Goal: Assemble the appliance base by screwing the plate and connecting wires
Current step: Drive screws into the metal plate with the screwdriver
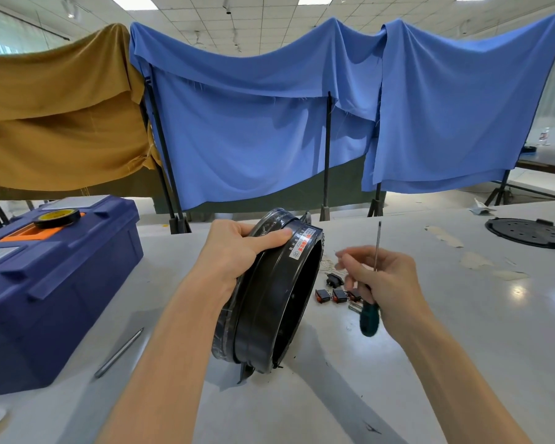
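A round black appliance base [269, 302] stands tilted on its edge on the grey table, its open side facing right. My left hand [237, 251] grips its upper rim, thumb laid across the label. My right hand [382, 277] holds a screwdriver [370, 312] with a dark green handle, shaft pointing up, a little to the right of the base. Small black and red switches [330, 294] and pale wires [329, 262] lie on the table between the base and my right hand. A round black plate [529, 232] lies flat at the far right.
A blue toolbox [55, 283] stands at the left with a roll of black tape [56, 217] on top. A metal rod [119, 352] lies in front of it. Blue and brown cloths [269, 116] hang on stands behind the table.
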Demonstrator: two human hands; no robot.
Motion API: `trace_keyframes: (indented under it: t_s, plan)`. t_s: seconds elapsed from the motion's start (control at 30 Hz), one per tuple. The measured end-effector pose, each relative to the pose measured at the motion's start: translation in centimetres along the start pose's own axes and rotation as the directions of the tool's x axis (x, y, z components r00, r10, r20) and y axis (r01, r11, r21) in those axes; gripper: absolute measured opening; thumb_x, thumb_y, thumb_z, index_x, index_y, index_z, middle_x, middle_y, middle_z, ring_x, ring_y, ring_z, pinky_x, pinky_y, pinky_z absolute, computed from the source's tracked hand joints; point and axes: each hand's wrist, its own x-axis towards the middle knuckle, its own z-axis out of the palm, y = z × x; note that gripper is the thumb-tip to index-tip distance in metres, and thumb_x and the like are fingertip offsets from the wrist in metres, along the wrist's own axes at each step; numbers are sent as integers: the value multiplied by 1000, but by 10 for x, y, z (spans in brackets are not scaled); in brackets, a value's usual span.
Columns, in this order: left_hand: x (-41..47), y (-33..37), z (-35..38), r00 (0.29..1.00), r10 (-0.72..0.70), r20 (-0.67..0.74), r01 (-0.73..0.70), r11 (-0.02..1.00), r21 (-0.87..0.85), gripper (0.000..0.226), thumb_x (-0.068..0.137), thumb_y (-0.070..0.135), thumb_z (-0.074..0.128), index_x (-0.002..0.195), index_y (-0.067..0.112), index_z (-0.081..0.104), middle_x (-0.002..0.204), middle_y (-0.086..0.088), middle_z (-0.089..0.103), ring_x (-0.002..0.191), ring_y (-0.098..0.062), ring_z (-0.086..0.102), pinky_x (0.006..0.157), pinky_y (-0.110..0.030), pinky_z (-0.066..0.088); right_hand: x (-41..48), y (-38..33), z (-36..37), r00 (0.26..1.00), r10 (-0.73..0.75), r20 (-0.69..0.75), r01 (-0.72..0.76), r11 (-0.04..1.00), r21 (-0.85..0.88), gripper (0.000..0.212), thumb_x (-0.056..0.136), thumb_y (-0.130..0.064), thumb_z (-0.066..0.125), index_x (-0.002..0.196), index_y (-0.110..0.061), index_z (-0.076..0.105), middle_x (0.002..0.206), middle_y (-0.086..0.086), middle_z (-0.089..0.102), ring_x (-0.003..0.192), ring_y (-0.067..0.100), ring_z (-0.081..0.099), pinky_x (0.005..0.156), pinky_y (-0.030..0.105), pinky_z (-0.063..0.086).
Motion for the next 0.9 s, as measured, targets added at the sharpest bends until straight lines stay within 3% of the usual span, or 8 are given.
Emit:
trace_keyframes:
  t_s: [0.07, 0.2, 0.33, 0.47, 0.57, 0.77, 0.9]
  plan:
    - [0, 0, 0, 1000, -1, -2, 1, 1000, -1, 28, 71, 33, 83, 91, 15, 77, 77, -3, 76, 74, -23, 74, 81, -47, 59, -4, -13, 7, 997, 20, 70, -28, 994, 109, 21, 87, 3, 66, 75, -11, 77, 76, 13, 73, 47, 16, 52, 37, 17, 34]
    - [-1, -1, 0, 1000, 9, -2, -9, 1000, 3, 29, 72, 34, 83, 93, 14, 76, 79, -4, 76, 76, -24, 74, 82, -48, 59, -12, -22, 24, 995, 34, 95, -46, 991, 129, 19, 86, -2, 69, 74, -14, 76, 77, 15, 73, 50, 24, 44, 37, 19, 37]
    - [-2, -1, -1, 1000, 13, -7, -13, 1000, 0, 29, 73, 33, 82, 95, 14, 76, 79, -4, 76, 78, -24, 74, 81, -47, 59, -15, -23, 37, 1000, 8, 21, -10, 991, 134, 11, 87, 2, 68, 81, -7, 70, 71, 8, 73, 42, 11, 55, 38, 15, 37]
    - [-1, -1, -2, 1000, 14, -19, -14, 1000, 15, 30, 73, 35, 82, 96, 16, 75, 77, 0, 76, 76, -20, 74, 77, -41, 61, -15, -24, 43, 999, -2, -40, 8, 989, 146, 12, 87, 2, 67, 81, -7, 69, 67, 4, 72, 39, 9, 56, 39, 12, 40]
    - [-1, -1, -2, 1000, 8, -12, -8, 1000, 5, 31, 73, 34, 82, 98, 15, 75, 78, -1, 76, 78, -22, 74, 79, -44, 60, -12, -22, 46, 994, -25, -105, 31, 998, 63, 15, 87, 0, 68, 78, -12, 70, 66, 0, 72, 41, 9, 57, 39, 12, 39]
    - [-1, -2, -1, 1000, 20, 3, -20, 1000, -3, 27, 73, 33, 82, 94, 16, 76, 78, -3, 76, 75, -22, 74, 80, -47, 60, -11, -15, 53, 988, -28, -153, 28, 1000, -3, 14, 89, -6, 68, 78, -15, 69, 76, 9, 70, 44, 8, 58, 41, 10, 40]
    - [0, -3, -3, 1000, 28, 9, -28, 1000, -10, 28, 73, 32, 82, 95, 15, 76, 80, -4, 76, 76, -23, 74, 81, -48, 59, -10, -18, 55, 987, 41, -157, -32, 998, 57, 15, 89, -2, 67, 77, -11, 69, 64, 13, 66, 35, 6, 51, 36, 13, 37]
